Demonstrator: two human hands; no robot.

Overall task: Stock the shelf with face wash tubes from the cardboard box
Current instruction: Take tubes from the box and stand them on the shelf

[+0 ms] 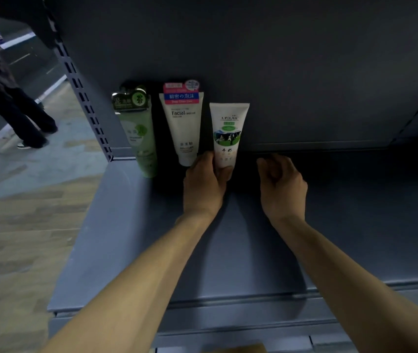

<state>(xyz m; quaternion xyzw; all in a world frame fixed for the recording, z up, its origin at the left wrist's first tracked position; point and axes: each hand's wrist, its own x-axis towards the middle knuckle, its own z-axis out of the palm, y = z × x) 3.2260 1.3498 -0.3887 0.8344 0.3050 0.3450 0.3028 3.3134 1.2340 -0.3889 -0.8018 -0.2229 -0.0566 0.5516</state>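
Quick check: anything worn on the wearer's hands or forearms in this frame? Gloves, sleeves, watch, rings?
Nothing visible. Left hand and right hand are ungloved, with no rings showing. Both forearms are bare to the frame edge: no sleeves, watch, bands or markings.

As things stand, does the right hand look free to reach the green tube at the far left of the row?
Probably not directly. The left hand, the cow-print tube it grips and the white tube all stand between the right hand and the green tube.

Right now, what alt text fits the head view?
The left hand grips the cow-print tube upright on the grey shelf, beside a white Facial tube and green tube; the right hand hovers empty.
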